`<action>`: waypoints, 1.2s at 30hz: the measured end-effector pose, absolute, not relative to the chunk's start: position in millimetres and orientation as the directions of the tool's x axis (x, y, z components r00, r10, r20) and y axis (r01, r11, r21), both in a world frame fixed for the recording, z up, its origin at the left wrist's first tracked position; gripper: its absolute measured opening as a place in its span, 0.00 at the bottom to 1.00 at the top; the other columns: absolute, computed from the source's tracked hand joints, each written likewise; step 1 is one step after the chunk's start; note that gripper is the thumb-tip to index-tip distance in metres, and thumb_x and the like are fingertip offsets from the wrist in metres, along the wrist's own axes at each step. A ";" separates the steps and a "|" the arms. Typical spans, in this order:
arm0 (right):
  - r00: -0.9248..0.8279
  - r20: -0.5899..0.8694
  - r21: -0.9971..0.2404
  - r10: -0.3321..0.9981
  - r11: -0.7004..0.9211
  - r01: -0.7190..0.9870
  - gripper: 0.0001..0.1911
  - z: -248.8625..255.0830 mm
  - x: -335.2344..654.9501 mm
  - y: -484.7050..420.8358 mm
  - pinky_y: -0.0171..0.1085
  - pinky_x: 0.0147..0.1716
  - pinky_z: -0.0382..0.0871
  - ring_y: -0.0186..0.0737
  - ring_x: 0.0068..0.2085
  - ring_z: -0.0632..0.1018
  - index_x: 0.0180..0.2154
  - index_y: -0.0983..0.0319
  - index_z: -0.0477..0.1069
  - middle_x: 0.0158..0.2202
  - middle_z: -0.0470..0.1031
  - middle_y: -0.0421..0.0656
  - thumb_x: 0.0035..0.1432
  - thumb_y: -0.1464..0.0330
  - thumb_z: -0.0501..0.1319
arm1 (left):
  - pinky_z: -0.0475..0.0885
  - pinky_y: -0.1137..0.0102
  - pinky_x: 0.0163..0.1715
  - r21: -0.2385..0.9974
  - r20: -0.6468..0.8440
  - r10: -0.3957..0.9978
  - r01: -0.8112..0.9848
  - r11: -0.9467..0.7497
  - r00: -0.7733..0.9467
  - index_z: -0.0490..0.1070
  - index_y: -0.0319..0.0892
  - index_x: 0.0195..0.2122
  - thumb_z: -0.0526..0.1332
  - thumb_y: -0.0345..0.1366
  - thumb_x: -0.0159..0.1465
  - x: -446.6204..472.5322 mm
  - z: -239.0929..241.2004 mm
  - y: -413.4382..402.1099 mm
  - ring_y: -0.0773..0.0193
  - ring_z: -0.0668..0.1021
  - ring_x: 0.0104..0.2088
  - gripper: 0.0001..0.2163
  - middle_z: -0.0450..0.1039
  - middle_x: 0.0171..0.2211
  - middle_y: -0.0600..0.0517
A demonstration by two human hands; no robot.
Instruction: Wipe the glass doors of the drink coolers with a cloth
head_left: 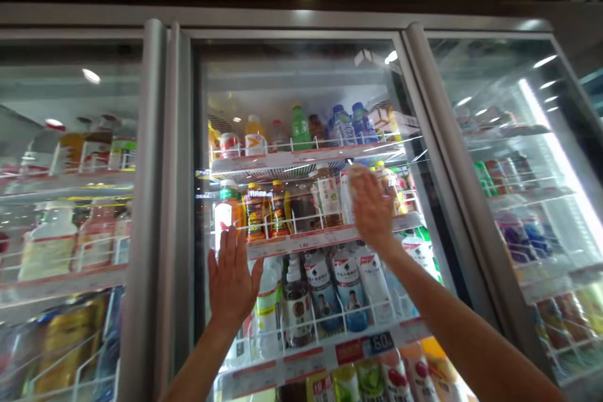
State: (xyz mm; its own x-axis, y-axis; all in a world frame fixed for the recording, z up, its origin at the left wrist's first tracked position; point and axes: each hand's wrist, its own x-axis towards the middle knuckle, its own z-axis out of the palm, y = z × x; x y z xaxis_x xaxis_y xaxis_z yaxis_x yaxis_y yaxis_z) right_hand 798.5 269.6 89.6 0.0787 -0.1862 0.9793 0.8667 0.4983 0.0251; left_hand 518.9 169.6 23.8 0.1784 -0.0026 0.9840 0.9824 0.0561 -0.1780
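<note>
left hand [233, 282] was spread flat, right hand [373, 208] too blurry to tell if it held anything. both were up at the glass door [282, 72] fronting shelved bottles [301, 128], maybe a wiping or pressing step, so next probably called for even palm contact.

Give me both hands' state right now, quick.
Left hand: open, fingers up, in front of the glass door; no held item visible.
Right hand: open, blurred; whether anything is under the palm cannot be told.
</note>
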 end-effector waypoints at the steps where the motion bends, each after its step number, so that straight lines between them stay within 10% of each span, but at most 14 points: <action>1: 0.194 0.958 -0.068 -0.210 0.492 0.868 0.27 85.4 815.0 275.5 0.63 0.56 0.47 0.52 0.63 0.57 0.63 0.56 0.46 0.63 0.55 0.50 0.63 0.69 0.45 | 0.45 0.50 0.62 -0.182 0.983 -0.016 0.982 0.053 0.183 0.33 0.44 0.65 0.50 0.41 0.65 520.0 24.3 170.2 0.53 0.49 0.65 0.32 0.42 0.65 0.44; 4: 0.303 0.915 -0.129 -0.266 0.520 0.844 0.30 68.1 804.3 268.8 0.63 0.56 0.46 0.54 0.64 0.54 0.65 0.57 0.41 0.64 0.52 0.51 0.63 0.69 0.46 | 0.45 0.49 0.62 -0.192 0.979 -0.056 0.981 0.034 0.194 0.33 0.44 0.65 0.51 0.40 0.64 520.0 24.8 170.8 0.54 0.49 0.65 0.32 0.41 0.65 0.45; 9: -0.159 0.963 0.254 -0.219 0.530 0.809 0.30 47.4 748.5 244.0 0.54 0.61 0.43 0.44 0.64 0.55 0.64 0.53 0.44 0.63 0.56 0.43 0.61 0.70 0.48 | 0.46 0.50 0.63 -0.213 0.973 -0.078 0.976 0.036 0.216 0.36 0.45 0.65 0.51 0.39 0.64 516.2 22.9 170.9 0.54 0.50 0.65 0.31 0.41 0.65 0.46; 15: 0.439 0.860 -0.278 -0.260 0.483 0.830 0.26 62.2 844.2 284.1 0.64 0.54 0.49 0.56 0.61 0.60 0.62 0.58 0.52 0.61 0.59 0.52 0.63 0.68 0.47 | 0.45 0.51 0.63 -0.199 0.977 -0.055 0.976 0.087 0.204 0.36 0.43 0.65 0.52 0.39 0.64 516.6 23.6 172.3 0.54 0.50 0.65 0.32 0.43 0.65 0.44; 22: -0.166 0.964 0.255 -0.206 0.551 0.795 0.28 15.5 783.5 249.4 0.53 0.61 0.42 0.45 0.64 0.57 0.63 0.53 0.49 0.61 0.60 0.44 0.61 0.71 0.49 | 0.44 0.53 0.63 -0.179 0.982 -0.032 0.976 0.127 0.184 0.36 0.41 0.65 0.51 0.39 0.65 524.5 10.1 166.8 0.57 0.49 0.65 0.31 0.45 0.65 0.42; 28: 0.311 0.935 -0.222 -0.171 0.403 0.888 0.26 8.9 831.4 269.7 0.57 0.56 0.49 0.51 0.63 0.56 0.63 0.62 0.50 0.62 0.56 0.55 0.63 0.69 0.47 | 0.45 0.52 0.62 -0.163 0.985 -0.027 0.977 0.137 0.169 0.37 0.39 0.65 0.46 0.41 0.66 550.7 -27.0 173.7 0.56 0.46 0.66 0.29 0.43 0.65 0.41; 33: -0.172 0.968 0.247 -0.184 0.555 0.794 0.25 -22.8 807.6 254.6 0.53 0.61 0.41 0.43 0.63 0.57 0.61 0.55 0.54 0.60 0.62 0.44 0.62 0.69 0.48 | 0.45 0.52 0.62 -0.125 0.991 -0.031 0.985 0.116 0.130 0.39 0.40 0.65 0.48 0.42 0.65 554.6 -27.9 176.0 0.55 0.48 0.65 0.29 0.45 0.65 0.41; 36: 0.057 0.982 0.039 -0.178 0.493 0.869 0.26 -25.9 838.8 267.9 0.56 0.59 0.42 0.46 0.63 0.59 0.62 0.56 0.51 0.61 0.59 0.49 0.63 0.69 0.48 | 0.45 0.53 0.62 -0.127 0.991 -0.027 0.985 0.117 0.131 0.40 0.40 0.65 0.48 0.41 0.65 554.0 -27.0 175.2 0.55 0.48 0.65 0.29 0.45 0.65 0.40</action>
